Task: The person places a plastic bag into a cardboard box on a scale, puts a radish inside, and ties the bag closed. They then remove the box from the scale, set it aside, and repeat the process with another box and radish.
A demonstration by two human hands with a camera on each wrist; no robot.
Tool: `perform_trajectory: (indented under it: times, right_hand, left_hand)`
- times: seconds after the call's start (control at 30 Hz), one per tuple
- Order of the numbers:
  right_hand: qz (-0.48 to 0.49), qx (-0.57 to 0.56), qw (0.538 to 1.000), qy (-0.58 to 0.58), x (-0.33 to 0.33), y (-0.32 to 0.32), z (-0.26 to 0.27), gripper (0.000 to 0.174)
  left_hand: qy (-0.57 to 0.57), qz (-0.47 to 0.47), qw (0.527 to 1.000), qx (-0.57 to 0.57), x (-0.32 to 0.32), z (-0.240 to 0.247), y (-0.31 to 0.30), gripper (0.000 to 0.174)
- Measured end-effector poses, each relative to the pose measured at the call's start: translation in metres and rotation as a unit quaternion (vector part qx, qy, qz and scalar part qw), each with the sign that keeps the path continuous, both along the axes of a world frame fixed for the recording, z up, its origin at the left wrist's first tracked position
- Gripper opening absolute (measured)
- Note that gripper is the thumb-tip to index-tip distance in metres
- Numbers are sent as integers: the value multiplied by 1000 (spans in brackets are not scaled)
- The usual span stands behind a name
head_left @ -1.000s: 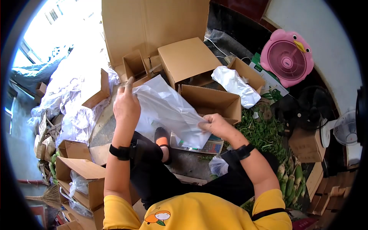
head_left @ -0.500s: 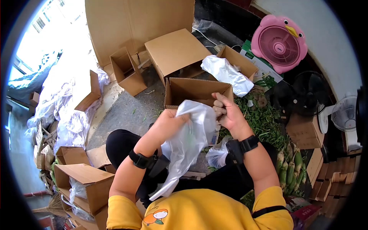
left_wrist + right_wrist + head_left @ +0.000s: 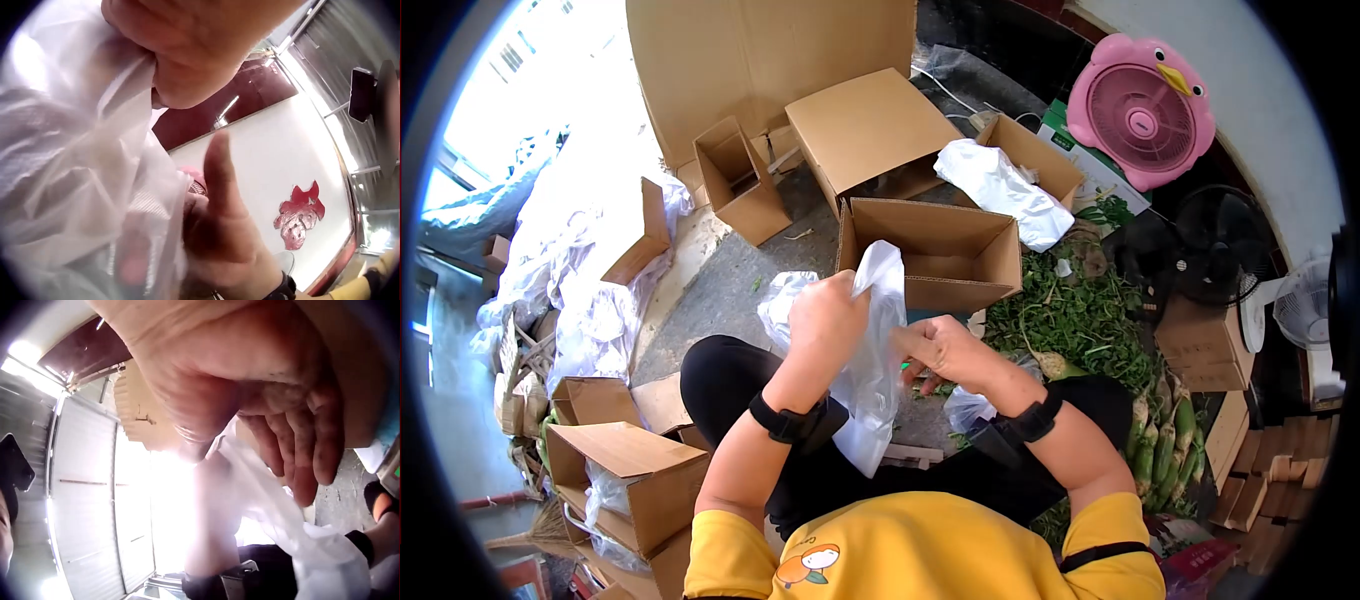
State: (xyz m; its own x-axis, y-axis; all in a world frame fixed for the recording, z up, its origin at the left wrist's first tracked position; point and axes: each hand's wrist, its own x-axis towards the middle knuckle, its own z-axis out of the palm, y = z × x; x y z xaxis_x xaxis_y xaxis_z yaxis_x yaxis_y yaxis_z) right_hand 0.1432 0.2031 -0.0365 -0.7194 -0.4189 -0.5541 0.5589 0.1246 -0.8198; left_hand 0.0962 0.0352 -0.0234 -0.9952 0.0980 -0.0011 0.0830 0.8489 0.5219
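Above black-trousered legs (image 3: pixel 718 385), a thin, translucent white plastic bag (image 3: pixel 872 375) hangs from the left hand (image 3: pixel 828 315), whose fingers curl around its upper part. Beside it, the right hand (image 3: pixel 948 350) holds its fingers loosely extended, contact unclear. An open, rectangular brown cardboard box (image 3: pixel 962 294) stands just beyond.

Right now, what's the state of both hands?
Left hand: closed, holding the white plastic bag.
Right hand: open, close beside the white plastic bag; whether it touches cannot be told.
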Motion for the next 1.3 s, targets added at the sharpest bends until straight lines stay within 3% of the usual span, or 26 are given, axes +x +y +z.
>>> perform_trajectory:
  times: [0.07, 0.13, 0.27, 0.37, 0.43, 0.53, 0.57, 0.6, 0.67, 0.8, 0.87, 0.9, 1.13, 1.3]
  right_hand:
    - [-18, 32, 999, 9, -3, -7, -4, 55]
    - [-44, 52, 998, 19, -2, -11, -9, 31]
    - [-48, 25, 998, 16, -2, -11, -22, 24]
    - [-53, -3, 999, 5, -4, -6, -30, 20]
    - [-75, -35, 996, 34, -5, -2, -32, 17]
    - [-86, -30, 994, 66, -7, 0, -27, 15]
    - [-86, -30, 994, 66, -8, 0, -24, 15]
    - [-97, -28, 991, 89, -9, 0, -19, 16]
    - [-106, -26, 987, 114, -13, 0, -18, 17]
    - [-116, -85, 986, 79, -14, 1, -14, 15]
    - [-122, -68, 987, 80, -14, 0, -14, 15]
    - [-121, -68, 987, 79, -14, 0, -15, 15]
    - [-157, -51, 980, 115, -15, -2, -17, 33]
    - [-150, -19, 982, 110, -17, 0, -16, 29]
  left_hand:
    - [25, -7, 1000, 16, 2, -1, 0, 21]
    - [43, -18, 998, -45, 1, -2, -2, 20]
    - [57, -31, 997, -43, -3, -4, -6, 20]
    - [-10, 7, 998, -64, -4, 3, -6, 21]
    - [270, -36, 962, 22, -1, 5, -6, 30]
    - [279, -58, 957, 54, 14, 24, -9, 37]
    - [272, -75, 956, 80, 19, 25, -11, 32]
    - [151, -62, 973, 161, 26, 22, -11, 27]
    - [2, -36, 964, 262, 32, 10, -11, 20]
    - [-44, -26, 954, 296, 36, -20, -11, 14]
    - [6, -52, 961, 272, 38, -22, -10, 14]
    - [-64, -41, 954, 290, 38, -22, -10, 18]
    - [-113, -91, 930, 338, 39, -25, 1, 25]
    - [-150, -52, 934, 321, 35, -34, 2, 11]
